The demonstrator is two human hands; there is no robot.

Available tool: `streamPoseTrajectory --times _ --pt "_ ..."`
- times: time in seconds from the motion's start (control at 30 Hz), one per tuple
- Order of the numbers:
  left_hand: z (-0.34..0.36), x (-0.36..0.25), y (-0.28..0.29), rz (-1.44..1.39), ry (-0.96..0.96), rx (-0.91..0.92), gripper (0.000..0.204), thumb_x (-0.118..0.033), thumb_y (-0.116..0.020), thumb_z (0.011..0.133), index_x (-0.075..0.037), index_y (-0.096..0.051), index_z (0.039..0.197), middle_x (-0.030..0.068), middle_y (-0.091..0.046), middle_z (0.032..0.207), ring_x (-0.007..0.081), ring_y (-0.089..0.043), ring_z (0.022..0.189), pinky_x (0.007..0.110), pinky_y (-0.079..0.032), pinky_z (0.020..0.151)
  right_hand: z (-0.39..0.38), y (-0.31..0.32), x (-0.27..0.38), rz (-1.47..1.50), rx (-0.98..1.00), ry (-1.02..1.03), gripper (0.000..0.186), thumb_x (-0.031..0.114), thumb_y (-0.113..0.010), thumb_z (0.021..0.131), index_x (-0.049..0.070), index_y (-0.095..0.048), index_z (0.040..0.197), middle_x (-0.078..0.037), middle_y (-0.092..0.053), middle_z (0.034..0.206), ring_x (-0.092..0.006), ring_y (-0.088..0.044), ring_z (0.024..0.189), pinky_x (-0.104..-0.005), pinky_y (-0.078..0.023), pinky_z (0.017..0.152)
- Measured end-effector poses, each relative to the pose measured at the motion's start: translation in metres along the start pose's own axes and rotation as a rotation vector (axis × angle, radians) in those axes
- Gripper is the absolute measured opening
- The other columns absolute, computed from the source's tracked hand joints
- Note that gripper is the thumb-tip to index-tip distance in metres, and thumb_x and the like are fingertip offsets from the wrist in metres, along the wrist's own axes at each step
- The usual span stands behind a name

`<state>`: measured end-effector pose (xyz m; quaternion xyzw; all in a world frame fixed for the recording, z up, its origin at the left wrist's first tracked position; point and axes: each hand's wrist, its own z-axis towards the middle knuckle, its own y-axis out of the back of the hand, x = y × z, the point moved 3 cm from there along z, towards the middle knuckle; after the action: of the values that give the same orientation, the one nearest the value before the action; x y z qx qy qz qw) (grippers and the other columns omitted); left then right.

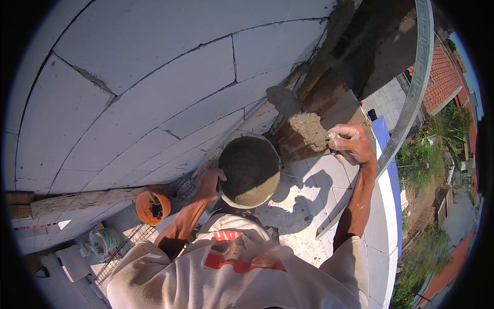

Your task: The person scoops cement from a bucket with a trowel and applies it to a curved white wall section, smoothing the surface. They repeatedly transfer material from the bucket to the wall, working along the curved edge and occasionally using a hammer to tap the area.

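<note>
We seem to be laying mortar [307, 129]: right hand [354, 145] clamped on trowel [330, 137], centre right, left hand [210, 182] clamped on bucket [279, 166]; next needs steady tilting.

An orange bucket [142, 210] stands lower left; a red tiled roof [442, 77] and greenery [427, 147] lie at right.

The bucket [279, 167] stands before the person, near the middle, and mortar [249, 162] lies in it. The left hand [212, 180] is on its left rim. A lump of mortar [309, 130], held out by the right hand [352, 144], is to the right of the bucket and farther forward. The block wall [154, 98] rises ahead and to the left. At the left, a smaller bucket [146, 215] stands near the left forearm [186, 222]. Beyond the right arm [359, 206], plants [427, 159] are at the far right.
</note>
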<state>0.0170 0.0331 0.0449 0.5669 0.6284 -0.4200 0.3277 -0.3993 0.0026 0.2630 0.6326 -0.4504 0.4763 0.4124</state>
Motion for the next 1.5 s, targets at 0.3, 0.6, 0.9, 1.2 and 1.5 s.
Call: streamPoseTrajectory --times 0.3,0.6,0.9,1.2,1.5 --pt "0.008 0.026 0.015 0.465 -0.477 0.176 0.031 0.002 -0.071 0.056 -0.009 -0.059 0.082 0.0099 -0.061 0.091 0.028 -0.061 0.092 0.039 -0.047 0.087 0.033 0.063 0.011 0.163 -0.437 0.28 0.025 0.022 -0.061 0.099 -0.002 -0.064 0.106 -0.008 -0.063 0.077 -0.0108 -0.054 0.051 -0.0223 -0.043 0.045" --pt "0.002 -0.02 -0.076 0.33 0.141 -0.05 0.013 -0.006 -0.069 0.065 -0.004 -0.061 0.075 0.0057 -0.053 0.063 0.0177 -0.054 0.061 0.034 -0.046 0.059 -0.079 -0.118 -0.136 -1.253 -0.455 -0.006 0.019 0.02 -0.064 0.085 0.005 -0.067 0.097 -0.013 -0.065 0.091 -0.0299 -0.068 0.081 -0.045 -0.054 0.067" --pt "-0.018 -0.029 -0.123 0.454 -0.077 0.304 0.018 0.004 -0.064 0.067 -0.007 -0.051 0.075 0.0011 -0.052 0.065 0.0114 -0.052 0.063 0.027 -0.042 0.054 -0.102 -0.151 -0.215 -1.059 -0.289 -0.16 0.031 0.025 -0.071 0.073 0.001 -0.063 0.091 -0.024 -0.063 0.083 -0.0397 -0.065 0.079 -0.0485 -0.053 0.069" --pt "-0.019 -0.037 -0.117 0.908 -0.412 0.6 0.007 -0.007 -0.055 0.078 -0.002 -0.06 0.08 0.014 -0.062 0.077 0.0249 -0.06 0.072 0.037 -0.047 0.067 -0.108 -0.166 -0.202 -0.645 -0.245 -0.29 0.041 0.026 -0.071 0.085 -0.006 -0.069 0.111 -0.027 -0.071 0.105 -0.0384 -0.07 0.101 -0.0426 -0.055 0.086" --pt "-0.006 -0.037 -0.089 0.156 -0.027 0.095 0.023 0.001 -0.063 0.058 -0.001 -0.059 0.08 0.0046 -0.048 0.071 0.02 -0.053 0.066 0.032 -0.045 0.059 -0.094 -0.158 -0.176 -0.739 -0.092 -0.044 0.036 0.029 -0.074 0.085 -0.003 -0.07 0.1 -0.02 -0.072 0.093 -0.0349 -0.072 0.089 -0.0416 -0.056 0.079"
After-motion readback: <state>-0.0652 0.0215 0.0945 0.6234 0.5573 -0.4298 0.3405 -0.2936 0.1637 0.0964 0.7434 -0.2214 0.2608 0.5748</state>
